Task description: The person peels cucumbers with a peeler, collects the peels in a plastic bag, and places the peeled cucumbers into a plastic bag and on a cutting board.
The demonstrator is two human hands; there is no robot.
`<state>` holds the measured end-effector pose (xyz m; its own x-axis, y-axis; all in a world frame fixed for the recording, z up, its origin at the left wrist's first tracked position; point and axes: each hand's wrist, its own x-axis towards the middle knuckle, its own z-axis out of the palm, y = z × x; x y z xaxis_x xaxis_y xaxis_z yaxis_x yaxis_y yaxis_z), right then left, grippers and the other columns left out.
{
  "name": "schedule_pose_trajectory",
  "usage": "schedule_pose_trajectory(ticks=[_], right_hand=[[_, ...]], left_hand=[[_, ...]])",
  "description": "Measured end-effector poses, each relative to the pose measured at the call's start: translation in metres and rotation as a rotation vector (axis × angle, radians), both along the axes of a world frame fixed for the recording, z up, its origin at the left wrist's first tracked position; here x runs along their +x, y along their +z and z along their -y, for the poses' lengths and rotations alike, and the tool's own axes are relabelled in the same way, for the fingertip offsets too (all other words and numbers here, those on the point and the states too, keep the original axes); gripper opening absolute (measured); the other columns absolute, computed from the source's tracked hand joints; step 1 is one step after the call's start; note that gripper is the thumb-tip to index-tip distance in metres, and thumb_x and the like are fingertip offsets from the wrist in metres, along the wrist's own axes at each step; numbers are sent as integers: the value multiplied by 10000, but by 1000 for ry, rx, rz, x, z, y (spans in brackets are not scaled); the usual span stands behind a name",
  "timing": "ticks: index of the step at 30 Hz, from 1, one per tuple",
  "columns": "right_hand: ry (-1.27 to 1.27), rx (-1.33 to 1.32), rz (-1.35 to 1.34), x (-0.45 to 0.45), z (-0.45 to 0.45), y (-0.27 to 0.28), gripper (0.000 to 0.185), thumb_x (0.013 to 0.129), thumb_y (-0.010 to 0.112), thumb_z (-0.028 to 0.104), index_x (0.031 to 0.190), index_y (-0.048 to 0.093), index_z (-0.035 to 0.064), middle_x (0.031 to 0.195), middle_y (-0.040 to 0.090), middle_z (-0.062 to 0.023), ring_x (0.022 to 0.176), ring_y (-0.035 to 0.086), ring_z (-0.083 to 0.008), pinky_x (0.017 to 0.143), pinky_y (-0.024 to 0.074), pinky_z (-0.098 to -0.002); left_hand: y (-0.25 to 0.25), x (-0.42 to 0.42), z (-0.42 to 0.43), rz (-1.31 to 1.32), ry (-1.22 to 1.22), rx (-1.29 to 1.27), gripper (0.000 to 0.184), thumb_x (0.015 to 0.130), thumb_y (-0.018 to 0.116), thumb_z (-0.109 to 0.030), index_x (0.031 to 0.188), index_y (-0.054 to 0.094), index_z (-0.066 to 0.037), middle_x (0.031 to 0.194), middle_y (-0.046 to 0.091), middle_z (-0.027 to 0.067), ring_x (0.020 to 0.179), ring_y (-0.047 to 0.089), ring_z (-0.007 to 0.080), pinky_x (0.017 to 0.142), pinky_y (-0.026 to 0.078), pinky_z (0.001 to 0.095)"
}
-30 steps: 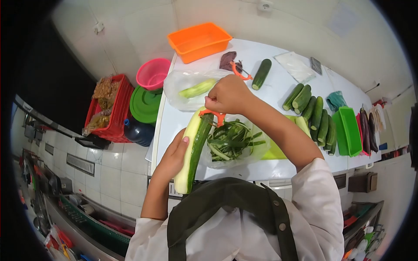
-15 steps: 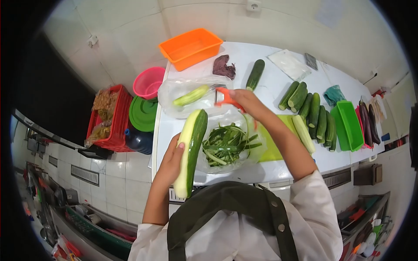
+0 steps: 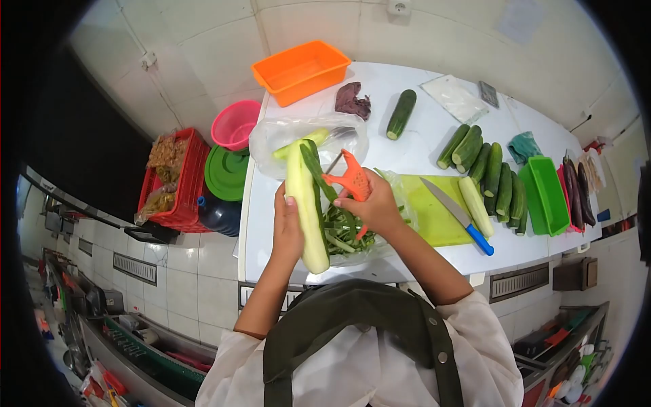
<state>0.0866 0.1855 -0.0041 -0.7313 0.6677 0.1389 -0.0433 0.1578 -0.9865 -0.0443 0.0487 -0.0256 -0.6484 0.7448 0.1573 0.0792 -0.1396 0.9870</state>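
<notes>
My left hand (image 3: 289,224) is wrapped round a mostly peeled zucchini (image 3: 308,224), held upright over the table's front part. My right hand (image 3: 371,207) grips an orange peeler (image 3: 350,179) just right of it. A strip of dark green peel (image 3: 315,167) hangs between the zucchini's upper end and the peeler. Below the hands, a clear bag holds green peelings (image 3: 346,234). Behind the zucchini, a peeled one (image 3: 288,147) lies on another plastic bag (image 3: 352,139).
A knife (image 3: 453,209) with a blue handle lies across a yellow-green board (image 3: 425,200), beside a peeled zucchini (image 3: 476,205). Several unpeeled zucchinis (image 3: 493,169), a green bin (image 3: 544,197) and eggplants (image 3: 573,193) are at right. An orange bin (image 3: 302,76) stands at the back left.
My right hand has come down and back toward me with the peeler. The held zucchini shows more pale flesh, and a peel strip now hangs from it. The knife has come into view.
</notes>
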Motion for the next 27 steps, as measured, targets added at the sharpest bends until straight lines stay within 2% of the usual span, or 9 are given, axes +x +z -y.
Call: schedule_pose_trajectory(ticks=[4,6,10,13,16,19,20,23,27], right_hand=[[12,38,326,30,-17,-7,325,695,787,98,943,584,46,817,635,-70,737,612,-151,711,495,-310],[54,352,564,42,-26,-31,322,696,792,147,920,582,49,814,628,-99,719,612,-204,718,497,-341],[11,552,704,42,-20,-48,340,699,801,233,864,578,36,782,612,-123,690,590,-297,697,484,-375],[91,435,632,33,-9,5,368,711,801,294,858,577,41,743,610,-105,658,584,-285,628,460,-363],[108,348,273,33,-6,33,308,788,739,308,777,582,43,625,570,-91,594,559,-274,573,425,-349],[77,387,167,30,6,63,340,863,660,286,644,570,42,522,508,-83,525,534,-270,537,409,-350],[47,611,117,24,19,83,403,888,612,237,532,554,58,467,473,-71,480,510,-269,531,390,-362],[140,1128,76,15,36,89,370,812,675,201,516,488,80,475,434,-41,458,442,-221,495,321,-358],[250,1261,23,8,56,86,326,729,708,185,491,495,119,471,413,-9,449,424,-189,493,304,-343]], left_hand=[[2,-13,12,366,-86,135,457,1020,353,-391,1302,375,-32,1033,551,126,841,579,176,721,501,302],[13,-17,18,508,-131,207,416,995,424,-381,1246,395,-51,977,554,153,740,606,211,620,525,323],[33,-20,23,723,-160,165,577,981,342,-503,1241,489,-10,969,608,164,743,611,219,623,511,318],[34,-23,27,790,-290,175,564,997,334,-485,1274,466,-12,1060,620,190,782,641,231,665,540,326],[26,-22,25,713,-272,87,545,998,335,-471,1281,479,-28,1030,624,166,778,642,210,646,541,307],[23,-21,24,530,-247,7,521,1001,354,-448,1255,489,-14,1026,624,151,767,642,205,639,538,306],[33,-16,22,522,-198,10,444,994,428,-395,1184,499,0,872,593,84,695,612,151,627,529,292],[28,-15,17,329,-80,-66,464,988,437,-434,1124,519,3,835,584,66,668,582,130,603,497,269],[10,-26,14,367,-45,-161,480,984,424,-456,1119,517,-5,842,586,107,670,636,209,566,520,316]])
